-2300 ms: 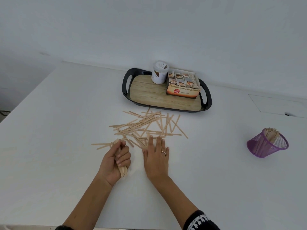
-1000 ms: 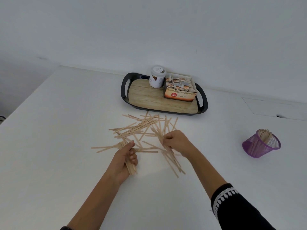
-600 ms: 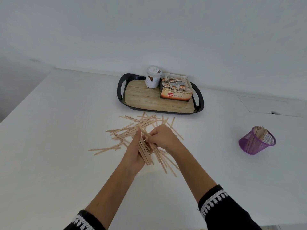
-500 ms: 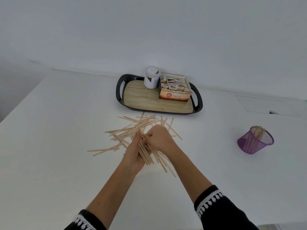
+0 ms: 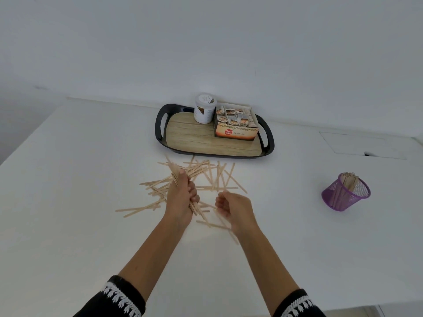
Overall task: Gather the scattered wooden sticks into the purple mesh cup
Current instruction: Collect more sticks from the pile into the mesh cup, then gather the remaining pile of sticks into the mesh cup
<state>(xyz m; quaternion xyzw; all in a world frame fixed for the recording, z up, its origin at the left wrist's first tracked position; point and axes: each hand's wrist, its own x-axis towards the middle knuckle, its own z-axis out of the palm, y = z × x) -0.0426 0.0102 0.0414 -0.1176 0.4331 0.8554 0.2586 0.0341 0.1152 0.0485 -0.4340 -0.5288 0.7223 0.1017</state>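
Note:
Thin wooden sticks (image 5: 212, 177) lie scattered on the white table in front of the tray. My left hand (image 5: 183, 197) grips a bundle of sticks (image 5: 176, 173) that pokes out above and below its fist. Beside it on the right, my right hand (image 5: 233, 208) hovers over several loose sticks with its fingers curled; I see nothing held in it. The purple mesh cup (image 5: 345, 192) leans at the right of the table, well apart from both hands, with several sticks inside.
A black tray with a wood-look base (image 5: 206, 143) stands behind the sticks, carrying a white tub (image 5: 204, 108) and an orange tea box (image 5: 237, 125). A flap panel (image 5: 364, 145) is set into the table at the far right.
My right hand has let go of the bundle and pulled back to the right. The left hand has closed round the bundle and keeps it.

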